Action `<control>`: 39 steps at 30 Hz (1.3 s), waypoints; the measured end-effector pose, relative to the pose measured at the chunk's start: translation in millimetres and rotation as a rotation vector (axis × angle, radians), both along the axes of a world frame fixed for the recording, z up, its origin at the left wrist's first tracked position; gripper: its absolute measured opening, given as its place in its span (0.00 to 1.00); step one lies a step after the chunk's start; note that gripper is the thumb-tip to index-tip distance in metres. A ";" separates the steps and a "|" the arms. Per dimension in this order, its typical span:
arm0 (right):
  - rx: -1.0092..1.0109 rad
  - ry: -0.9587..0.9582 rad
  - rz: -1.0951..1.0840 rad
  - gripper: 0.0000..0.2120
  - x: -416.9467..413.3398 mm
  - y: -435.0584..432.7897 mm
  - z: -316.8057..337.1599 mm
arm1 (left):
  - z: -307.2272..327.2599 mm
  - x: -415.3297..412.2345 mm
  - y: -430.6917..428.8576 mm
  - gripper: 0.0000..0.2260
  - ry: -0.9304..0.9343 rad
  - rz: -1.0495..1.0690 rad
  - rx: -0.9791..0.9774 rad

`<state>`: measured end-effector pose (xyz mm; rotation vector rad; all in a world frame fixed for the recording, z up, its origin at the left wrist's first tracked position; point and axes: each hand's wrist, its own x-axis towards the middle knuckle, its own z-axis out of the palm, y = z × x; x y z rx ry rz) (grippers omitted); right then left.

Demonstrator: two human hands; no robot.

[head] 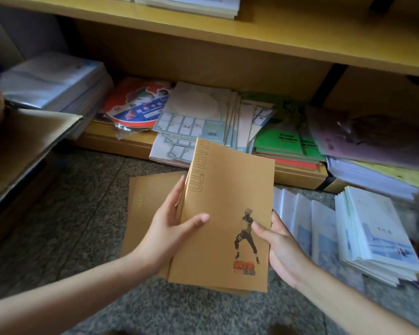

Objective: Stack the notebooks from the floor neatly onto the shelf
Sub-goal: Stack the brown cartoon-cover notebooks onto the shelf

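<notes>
I see both hands gripping a tan notebook (224, 213) above the floor (70, 201): left hand (166, 229) on its spine side, right hand (282, 247) on its right edge. More tan notebooks (150, 197) lie beneath, before the low shelf (300, 175).

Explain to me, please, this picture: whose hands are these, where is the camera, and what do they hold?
There is no machine. A person wears one camera on the head; it looks down, so both arms enter from below. The left hand and right hand grip tan notebooks by their side edges, above the floor. A second notebook shows behind them at the left. White booklets lie on the floor at the right. Behind stands the shelf, already crowded with paper goods.
</notes>
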<state>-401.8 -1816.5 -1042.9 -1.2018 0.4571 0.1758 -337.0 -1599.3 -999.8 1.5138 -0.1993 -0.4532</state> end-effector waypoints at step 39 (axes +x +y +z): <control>-0.321 -0.526 0.142 0.23 59.4 -13.0 146.3 | 123.2 76.7 -10.3 0.23 -0.412 0.133 -0.189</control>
